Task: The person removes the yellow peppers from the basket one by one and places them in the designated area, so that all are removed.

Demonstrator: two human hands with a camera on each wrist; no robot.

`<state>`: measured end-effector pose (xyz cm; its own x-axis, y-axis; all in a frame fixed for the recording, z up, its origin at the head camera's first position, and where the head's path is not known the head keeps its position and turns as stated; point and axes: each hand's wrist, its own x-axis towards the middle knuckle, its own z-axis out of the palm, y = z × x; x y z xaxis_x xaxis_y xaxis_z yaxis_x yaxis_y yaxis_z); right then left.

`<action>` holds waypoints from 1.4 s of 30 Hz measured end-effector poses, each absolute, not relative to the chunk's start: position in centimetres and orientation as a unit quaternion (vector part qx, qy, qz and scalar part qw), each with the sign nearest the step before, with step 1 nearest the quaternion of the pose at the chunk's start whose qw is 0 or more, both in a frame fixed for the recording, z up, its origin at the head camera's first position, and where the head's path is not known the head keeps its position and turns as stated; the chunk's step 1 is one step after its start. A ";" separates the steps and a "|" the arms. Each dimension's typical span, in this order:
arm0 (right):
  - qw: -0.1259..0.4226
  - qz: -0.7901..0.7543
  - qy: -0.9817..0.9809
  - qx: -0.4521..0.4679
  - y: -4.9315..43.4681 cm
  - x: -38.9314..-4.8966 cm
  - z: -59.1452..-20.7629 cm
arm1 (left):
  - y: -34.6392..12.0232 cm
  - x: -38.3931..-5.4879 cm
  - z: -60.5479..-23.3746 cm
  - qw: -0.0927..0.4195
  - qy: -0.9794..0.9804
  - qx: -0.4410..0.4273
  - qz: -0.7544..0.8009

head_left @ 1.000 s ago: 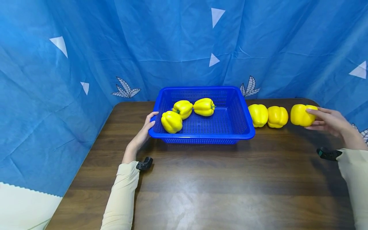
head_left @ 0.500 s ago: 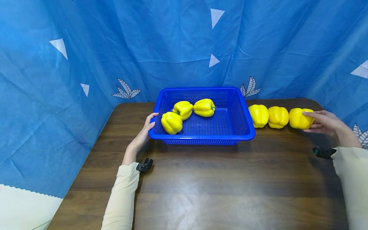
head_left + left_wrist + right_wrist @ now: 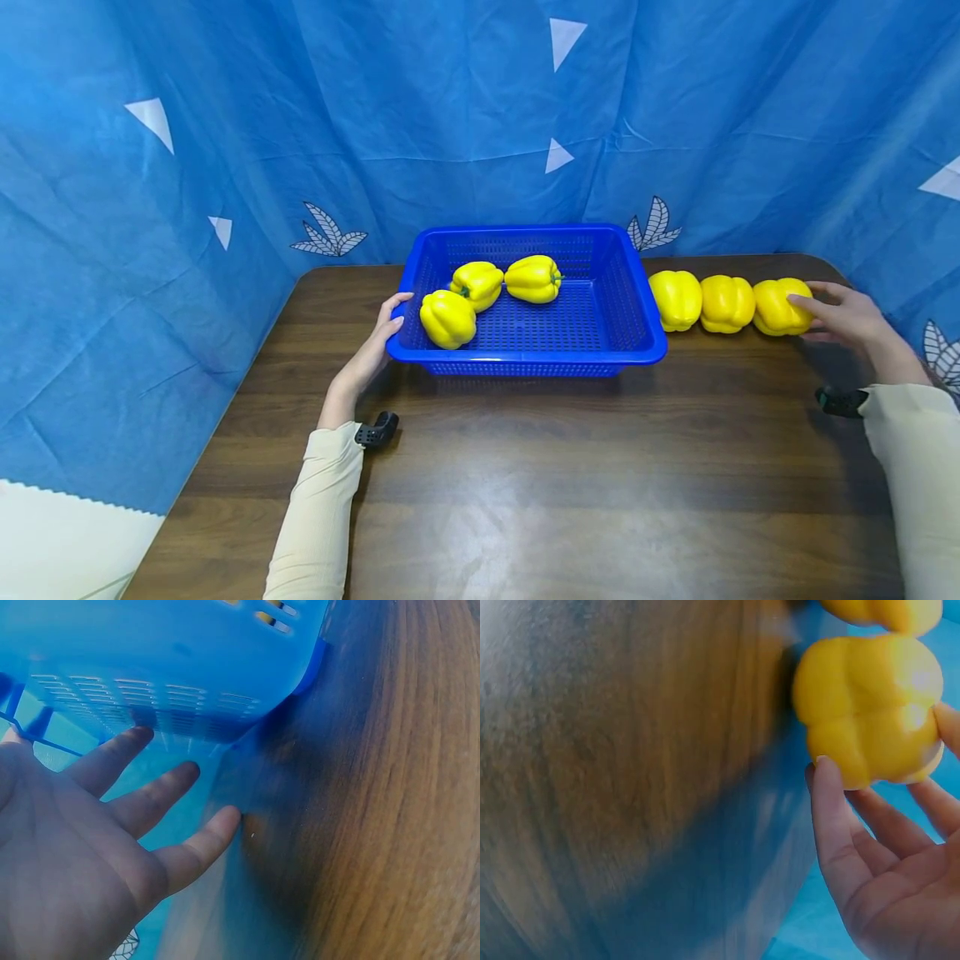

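In the head view, my left hand (image 3: 367, 354) holds the left rim of a blue plastic basket (image 3: 525, 356), two fingertips over the edge. The left wrist view shows its other fingers spread beside the slotted basket wall (image 3: 172, 697). Three yellow bell peppers lie inside, the nearest pepper (image 3: 448, 320) in the front left corner. My right hand (image 3: 851, 317) holds the rightmost bell pepper (image 3: 780, 307) by its right end, fingertips around it in the right wrist view. That pepper ends a row with a middle pepper (image 3: 727, 304) and a left pepper (image 3: 677, 301) beside the basket.
The brown wooden table (image 3: 525, 483) extends in front of the basket. Close behind it hangs a blue cloth (image 3: 465, 100) with white triangles and leaf prints, which continues along both sides. Black wrist devices sit at both cuffs.
My right hand has brought its bell pepper left and down, up against the middle pepper, and turned it slightly. The left hand and the basket have stayed in place.
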<state>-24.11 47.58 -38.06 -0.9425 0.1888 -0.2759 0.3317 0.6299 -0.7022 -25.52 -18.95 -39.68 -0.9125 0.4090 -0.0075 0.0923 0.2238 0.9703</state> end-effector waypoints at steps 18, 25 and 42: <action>0.074 -0.403 0.906 0.106 45.8 -23.2 -37.2 | -19.0 -25.6 -39.5 0.134 0.766 0.162 0.607; 0.073 -0.403 0.907 0.103 45.8 -23.2 -37.3 | -19.1 -25.5 -39.5 0.133 0.767 0.160 0.607; 0.082 -0.407 0.904 0.102 45.9 -22.8 -37.6 | -18.8 -25.5 -39.4 0.132 0.767 0.161 0.607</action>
<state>-22.77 45.86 -37.57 -0.9660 0.1175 -0.2304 0.2504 0.6474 -0.7198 -25.54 -18.78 -39.37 -0.9132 0.4076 -0.0060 0.0878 0.2109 0.9735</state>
